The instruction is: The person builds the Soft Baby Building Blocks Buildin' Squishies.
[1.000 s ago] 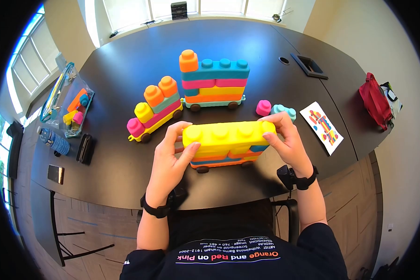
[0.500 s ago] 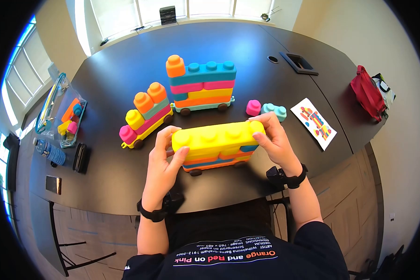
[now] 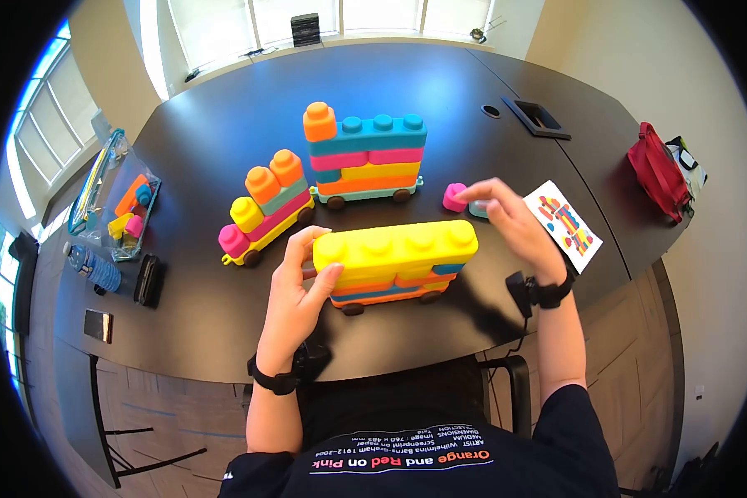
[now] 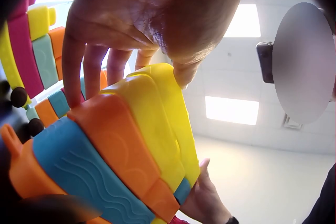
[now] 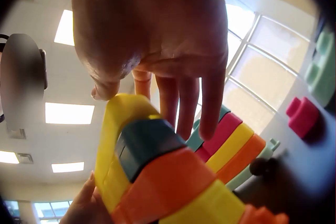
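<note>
My left hand (image 3: 289, 286) grips the left end of a wheeled toy-block wagon (image 3: 394, 264), thumb on the near side and fingers behind. Its long yellow top brick (image 4: 163, 113) lies over yellow, orange and blue bricks. Apart from the wagon in the head view, my right hand (image 3: 519, 232) reaches beyond its right end with fingers loosely stretched and nothing held. The fingertips are beside a small pink brick (image 3: 454, 197) and overlap a mint brick (image 3: 478, 210), which is mostly hidden. In the right wrist view, the straight fingers (image 5: 210, 103) hang past the wagon's end.
Behind stand a tall block wagon (image 3: 369, 158) and a stepped one (image 3: 266, 212). A picture card (image 3: 564, 228) lies at right, near a red bag (image 3: 660, 170). On the left are a clear bag of blocks (image 3: 133, 203), a water bottle (image 3: 95, 267), a black case (image 3: 147, 280) and a phone (image 3: 99, 326).
My right hand has let go of the wagon's right end and moved right and forward, toward the small bricks. The left hand keeps its grip, and the head view has shifted slightly.
</note>
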The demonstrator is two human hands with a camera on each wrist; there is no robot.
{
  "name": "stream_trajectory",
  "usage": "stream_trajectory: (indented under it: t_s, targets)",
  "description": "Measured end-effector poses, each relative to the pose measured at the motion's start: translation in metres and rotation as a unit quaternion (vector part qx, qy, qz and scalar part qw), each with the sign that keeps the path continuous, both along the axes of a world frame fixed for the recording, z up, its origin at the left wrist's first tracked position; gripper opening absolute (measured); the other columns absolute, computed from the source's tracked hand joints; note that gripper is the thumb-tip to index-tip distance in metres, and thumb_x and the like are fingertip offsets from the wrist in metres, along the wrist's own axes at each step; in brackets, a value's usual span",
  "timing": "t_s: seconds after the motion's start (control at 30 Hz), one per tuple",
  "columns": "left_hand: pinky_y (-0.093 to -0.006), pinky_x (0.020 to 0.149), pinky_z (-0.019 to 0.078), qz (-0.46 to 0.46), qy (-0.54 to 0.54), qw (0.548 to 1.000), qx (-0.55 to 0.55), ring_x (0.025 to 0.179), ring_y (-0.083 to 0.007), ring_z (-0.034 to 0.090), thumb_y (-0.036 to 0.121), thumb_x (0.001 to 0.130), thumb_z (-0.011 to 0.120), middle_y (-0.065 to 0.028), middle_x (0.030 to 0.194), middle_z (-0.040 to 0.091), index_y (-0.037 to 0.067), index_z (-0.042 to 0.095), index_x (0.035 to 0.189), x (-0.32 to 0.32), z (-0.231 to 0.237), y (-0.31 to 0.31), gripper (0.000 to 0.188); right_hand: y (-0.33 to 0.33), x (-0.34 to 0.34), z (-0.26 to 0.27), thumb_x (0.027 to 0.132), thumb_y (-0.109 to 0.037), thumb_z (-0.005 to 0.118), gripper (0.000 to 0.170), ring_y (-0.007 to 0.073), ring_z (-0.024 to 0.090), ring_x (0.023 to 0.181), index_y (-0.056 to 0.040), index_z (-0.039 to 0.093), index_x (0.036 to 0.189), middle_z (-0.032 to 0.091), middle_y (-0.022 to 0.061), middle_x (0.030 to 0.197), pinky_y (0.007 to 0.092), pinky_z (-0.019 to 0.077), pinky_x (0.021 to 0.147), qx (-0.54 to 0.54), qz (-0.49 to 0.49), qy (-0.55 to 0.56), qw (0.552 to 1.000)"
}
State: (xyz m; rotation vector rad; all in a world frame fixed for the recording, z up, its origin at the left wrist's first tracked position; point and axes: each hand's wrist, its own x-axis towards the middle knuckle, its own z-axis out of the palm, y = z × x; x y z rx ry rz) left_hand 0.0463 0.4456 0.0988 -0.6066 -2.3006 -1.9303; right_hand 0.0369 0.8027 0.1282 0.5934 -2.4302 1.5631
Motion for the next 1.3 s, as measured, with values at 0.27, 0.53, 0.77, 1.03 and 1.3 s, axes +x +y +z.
stream_trajectory:
  t_s: [0.27,0.53,0.77,1.03,1.3]
  targets:
    - [-0.0388,0.098,0.0551,0.003,-0.007,1.0,-0.004,0.114,-0.0239,0.069,0.022,0.099,0.071,-0.0105,0.121,0.07,0.009,0.056,0.136,0.001,0.002,0.0,0.042,0.09,-0.041,-0.045,0.088,-0.02,0.081,0.047,0.0398,0.064,0.117,-0.0052,0.062,0.128,0.069,0.0169,0.123,0.0471,0.0528,0.099,0.447,-0.192,-0.059,0.872]
    - [-0.0395,0.098,0.0563,0.006,0.004,1.0,-0.021,0.114,-0.0252,0.07,0.022,0.099,0.071,-0.0115,0.121,0.07,0.009,0.056,0.137,0.003,0.004,0.0,0.043,0.07,-0.026,-0.008,0.097,-0.02,0.076,0.042,0.0267,0.066,0.106,-0.0005,0.06,0.131,0.064,0.0142,0.117,0.0368,0.0545,0.094,0.213,-0.227,0.024,0.95]
    - [-0.039,0.098,0.0563,0.008,-0.002,1.0,-0.017,0.113,-0.0248,0.07,0.022,0.099,0.072,-0.0119,0.121,0.07,0.008,0.056,0.137,0.003,0.003,0.0,0.043,-0.037,0.011,0.036,0.103,-0.025,0.071,0.044,0.018,0.063,0.116,-0.0012,0.06,0.138,0.061,0.0081,0.125,0.0327,0.0507,0.103,-0.072,0.037,0.087,0.993]
    - [-0.0407,0.101,0.0547,0.01,0.023,1.0,-0.017,0.112,-0.0271,0.071,0.021,0.099,0.071,-0.0132,0.119,0.071,0.008,0.055,0.137,0.003,0.003,0.0,0.043,-0.077,0.021,0.034,0.094,-0.019,0.079,0.043,0.0285,0.069,0.109,-0.0005,0.065,0.13,0.071,0.0147,0.118,0.0368,0.0533,0.098,0.046,0.039,0.102,0.993]
    - [-0.0411,0.101,0.0543,0.011,0.006,1.0,-0.014,0.112,-0.0276,0.071,0.021,0.099,0.071,-0.0138,0.118,0.071,0.008,0.055,0.136,0.003,0.003,0.001,0.043,-0.075,0.019,0.031,0.093,-0.014,0.078,0.044,0.0283,0.07,0.114,-0.0004,0.065,0.133,0.071,0.0164,0.125,0.038,0.052,0.103,0.055,0.052,0.09,0.993]
